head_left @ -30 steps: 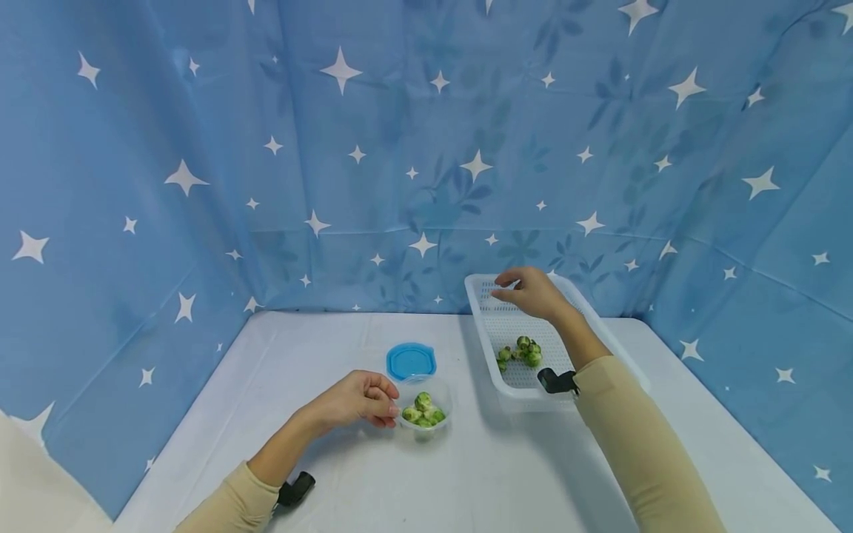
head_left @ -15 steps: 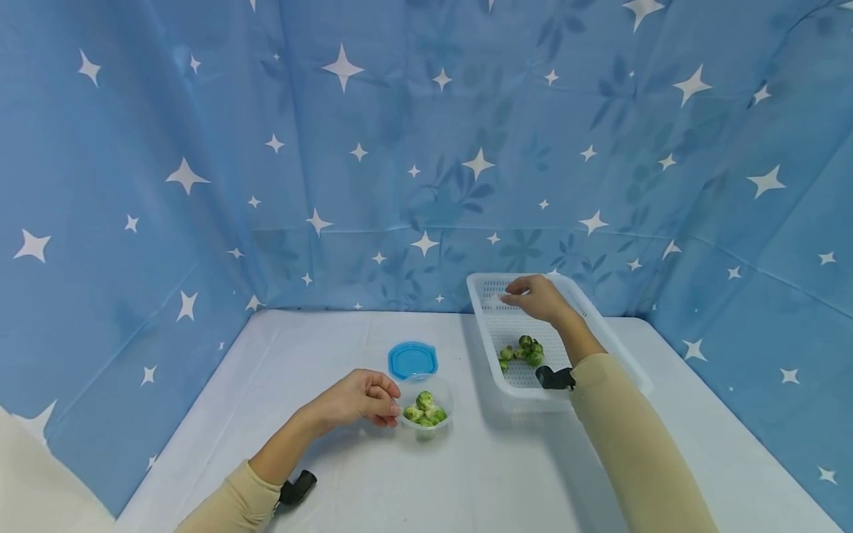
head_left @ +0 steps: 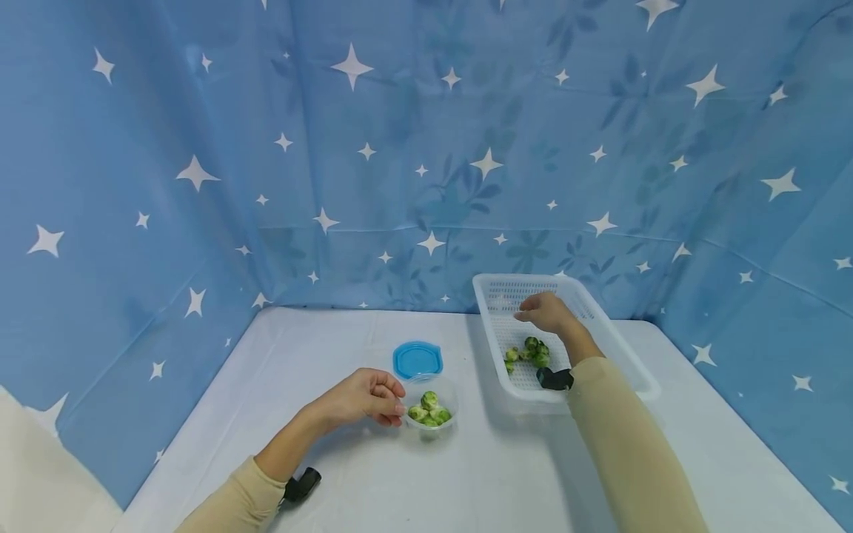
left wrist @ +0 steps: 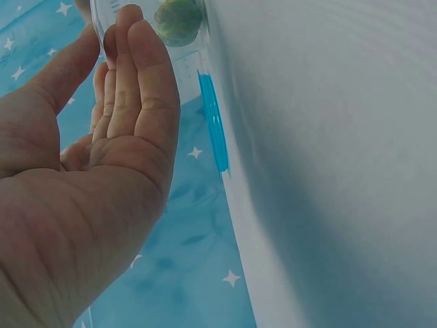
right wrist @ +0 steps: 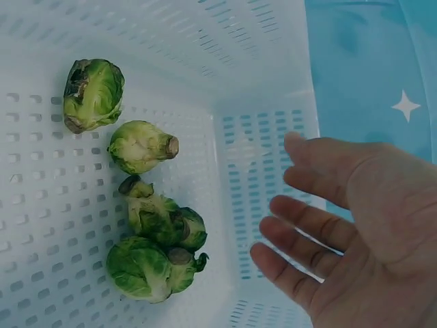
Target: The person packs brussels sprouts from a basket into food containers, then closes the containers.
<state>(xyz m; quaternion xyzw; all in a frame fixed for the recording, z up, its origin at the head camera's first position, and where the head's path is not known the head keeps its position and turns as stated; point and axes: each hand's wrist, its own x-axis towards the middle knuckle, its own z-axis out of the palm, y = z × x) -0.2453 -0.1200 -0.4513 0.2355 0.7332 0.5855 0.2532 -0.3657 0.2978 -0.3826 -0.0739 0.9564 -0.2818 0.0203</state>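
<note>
Loosely, the right hand (head_left: 549,312) spreads its fingers over the basket (head_left: 533,395) of sprouts (right wrist: 140,270). The left hand (head_left: 366,397) seems to pinch the tub (head_left: 446,391), which holds more.

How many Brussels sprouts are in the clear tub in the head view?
4 visible in the clear tub: the back sprout, left sprout, right sprout and front sprout. More may be hidden underneath.

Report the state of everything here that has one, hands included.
Clear tub: upright, uncovered.
Tub sprouts: piled together.
Blue lid: off, lying flat.
White basket: upright, uncovered.
Basket sprouts: loose, stems showing.
Left hand: at the tub's edge, grip unclear.
Right hand: relaxed, empty, over the basket.
</note>
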